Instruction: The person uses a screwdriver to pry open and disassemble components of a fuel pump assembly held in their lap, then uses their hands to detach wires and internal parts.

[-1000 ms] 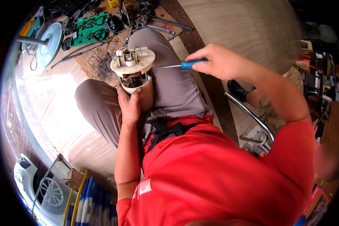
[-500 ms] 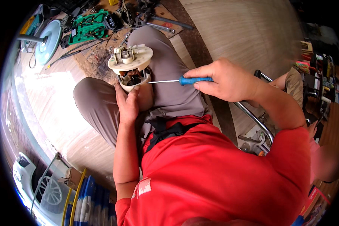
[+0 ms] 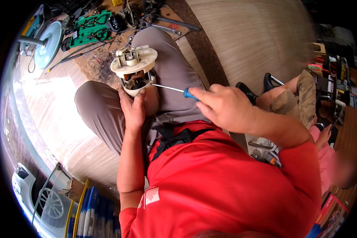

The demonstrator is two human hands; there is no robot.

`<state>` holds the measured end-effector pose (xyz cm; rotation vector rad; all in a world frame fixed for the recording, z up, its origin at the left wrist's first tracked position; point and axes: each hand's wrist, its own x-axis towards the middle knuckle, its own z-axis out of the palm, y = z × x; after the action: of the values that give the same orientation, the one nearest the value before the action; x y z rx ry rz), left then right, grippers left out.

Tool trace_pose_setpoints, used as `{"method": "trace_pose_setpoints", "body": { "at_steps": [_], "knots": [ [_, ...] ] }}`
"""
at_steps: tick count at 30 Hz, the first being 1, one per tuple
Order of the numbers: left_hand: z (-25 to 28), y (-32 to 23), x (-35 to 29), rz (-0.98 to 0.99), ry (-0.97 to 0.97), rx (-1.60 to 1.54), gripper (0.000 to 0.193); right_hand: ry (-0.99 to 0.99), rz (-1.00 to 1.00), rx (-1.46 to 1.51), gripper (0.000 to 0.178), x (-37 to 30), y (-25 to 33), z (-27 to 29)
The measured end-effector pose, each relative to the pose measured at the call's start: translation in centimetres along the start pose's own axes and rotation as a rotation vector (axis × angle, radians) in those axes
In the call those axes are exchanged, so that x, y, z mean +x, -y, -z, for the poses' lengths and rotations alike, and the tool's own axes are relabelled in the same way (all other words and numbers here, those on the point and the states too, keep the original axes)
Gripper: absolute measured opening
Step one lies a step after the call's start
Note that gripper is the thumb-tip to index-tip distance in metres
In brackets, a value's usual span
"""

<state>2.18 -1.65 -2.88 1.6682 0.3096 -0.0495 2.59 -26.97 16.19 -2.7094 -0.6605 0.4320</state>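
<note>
A: What do the hands hold?

B: The left hand (image 3: pixel 133 111) is curled round the near left side of a plastic pot (image 3: pixel 151 102), thumb on its front. The right hand (image 3: pixel 230 109) is closed round the blue handle of a screwdriver (image 3: pixel 191 94).

A: Where is the pot?

B: Over the lap, between the legs of the grey trousers (image 3: pixel 101 101). It stands roughly upright, leaning slightly left, with a round cream lid (image 3: pixel 134 65) raised above its rim. Brown and dark parts show in the gap.

A: And how does the screwdriver lie to it?

B: Across it. The pot's long axis runs up and down in the view; the screwdriver comes in from the right, tip pointing left and slightly away from the body, at the rim's right side. I can't tell whether it touches. The left hand is much nearer the pot; the right stays off by the screwdriver's length.

A: Farther out?

B: Beyond the knees, a green tool case (image 3: pixel 92 29) and a wrench (image 3: pixel 166 29) lie on a brown board (image 3: pixel 101 59). A pale blue round base (image 3: pixel 49 45) stands left of them. Off right sits another person (image 3: pixel 303 97) in patterned shorts.
</note>
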Motion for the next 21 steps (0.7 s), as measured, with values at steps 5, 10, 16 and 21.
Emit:
{"method": "trace_pose_setpoints", "body": {
  "at_steps": [5,10,16,21],
  "knots": [
    [-0.2,0.8,0.0,-0.042,-0.044,0.054,0.078,-0.003,-0.061,0.184,0.036,0.3,0.2,-0.8],
    [-0.7,0.3,0.1,-0.074,-0.051,0.037,0.079,0.002,0.046,0.013,0.035,1.0,-0.1,-0.2],
    [-1.0,0.4,0.5,-0.039,-0.131,0.109,0.08,-0.059,0.246,-0.235,0.033,1.3,-0.6,-0.7],
    [-1.1,0.3,0.6,0.001,-0.163,0.105,0.076,-0.007,0.234,-0.193,0.033,1.7,-0.7,-0.7]
  ]
}}
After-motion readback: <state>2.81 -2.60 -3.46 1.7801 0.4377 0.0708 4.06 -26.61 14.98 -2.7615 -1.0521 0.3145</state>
